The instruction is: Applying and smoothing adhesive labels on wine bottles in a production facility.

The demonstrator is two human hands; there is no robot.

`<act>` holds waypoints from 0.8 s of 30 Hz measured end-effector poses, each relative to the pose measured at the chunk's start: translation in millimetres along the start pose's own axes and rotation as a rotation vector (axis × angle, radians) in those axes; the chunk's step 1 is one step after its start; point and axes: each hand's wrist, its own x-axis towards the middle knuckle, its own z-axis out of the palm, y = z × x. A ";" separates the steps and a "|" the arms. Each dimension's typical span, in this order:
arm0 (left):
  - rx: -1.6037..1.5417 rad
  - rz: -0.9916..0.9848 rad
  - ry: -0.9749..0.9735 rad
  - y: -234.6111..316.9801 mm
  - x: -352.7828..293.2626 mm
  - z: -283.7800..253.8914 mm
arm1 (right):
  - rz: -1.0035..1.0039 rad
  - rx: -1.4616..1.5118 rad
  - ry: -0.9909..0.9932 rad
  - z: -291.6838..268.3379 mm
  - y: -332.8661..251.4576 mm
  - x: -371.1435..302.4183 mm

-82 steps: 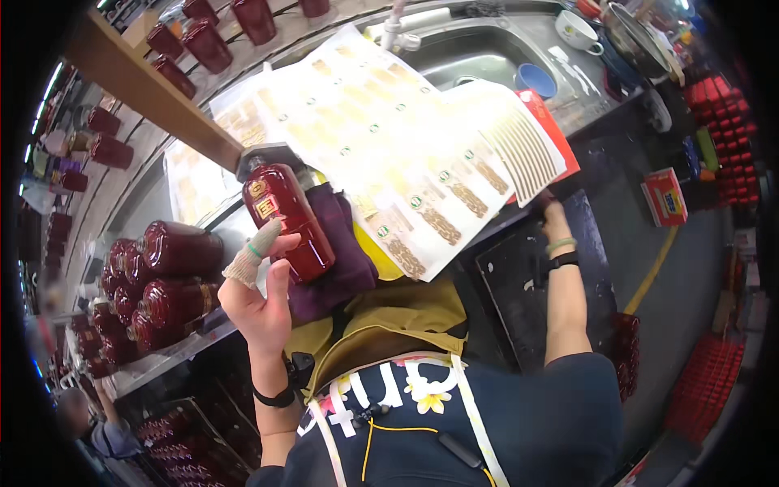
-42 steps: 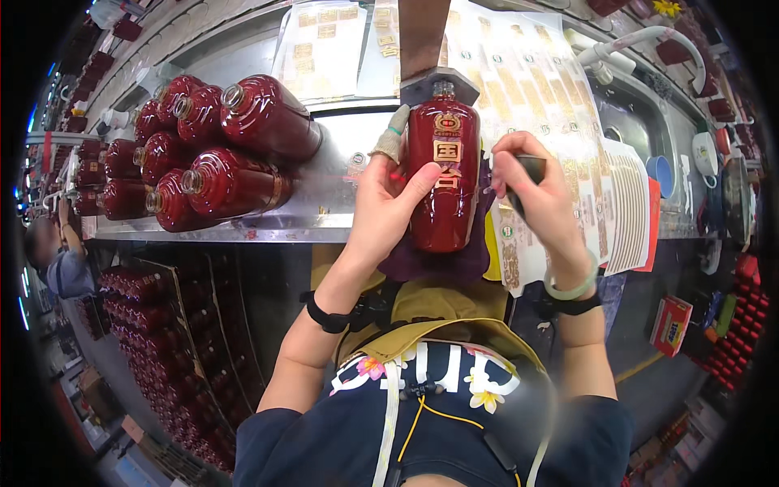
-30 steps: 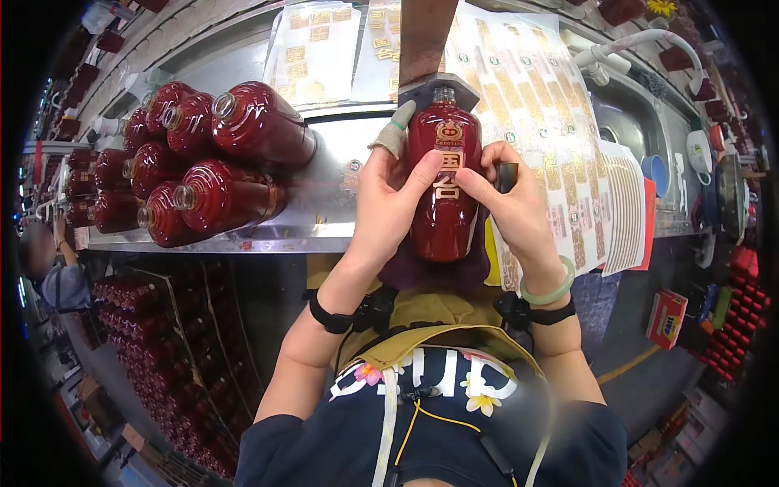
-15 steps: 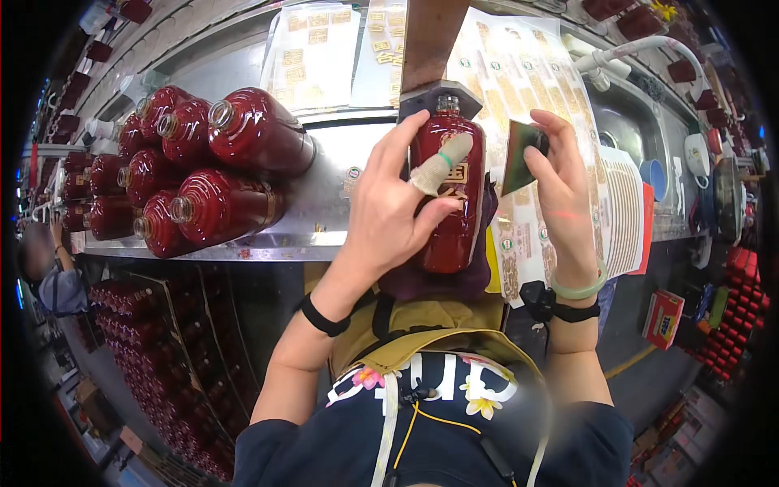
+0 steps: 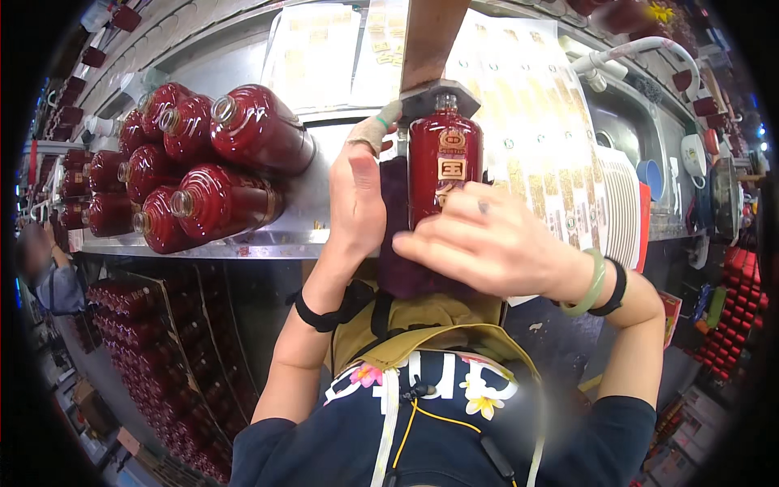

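A deep-red glass bottle (image 5: 445, 146) with gold lettering on its front lies with its neck away from me, on a dark purple cloth (image 5: 396, 243). My right hand (image 5: 487, 239) is across the bottle's lower part, its fingers curled over the front. Whatever sits under those fingers is hidden, and no dark flat card shows. My left hand (image 5: 357, 195) is to the left of the bottle, palm side turned toward it and fingers stretched away from me, holding nothing visible. A pale fingertip cover (image 5: 375, 130) with a green band is on one of its fingers.
Several red bottles (image 5: 256, 134) lie at the left on the metal counter (image 5: 320, 231). Label sheets (image 5: 527, 105) spread at the right, beside a stack of white sheets (image 5: 625, 195), a blue cup (image 5: 649, 172) and a white pipe (image 5: 633, 50). A brown post (image 5: 430, 40) stands behind the bottle.
My right hand has come left from beside the bottle onto its lower front; the dark card it held is out of sight. My left hand has drawn off the bottle to its left side.
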 end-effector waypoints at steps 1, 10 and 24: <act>0.000 -0.071 0.016 3.5 -2.6 -1.4 | 0.073 0.011 -0.048 -4.2 2.9 8.3; -0.109 -0.141 -0.008 9.0 -16.4 -9.2 | -0.094 -0.204 0.312 15.4 48.9 -22.0; -0.167 -0.295 0.005 24.0 -21.2 40.4 | 1.209 -0.127 0.331 -53.1 185.3 -164.8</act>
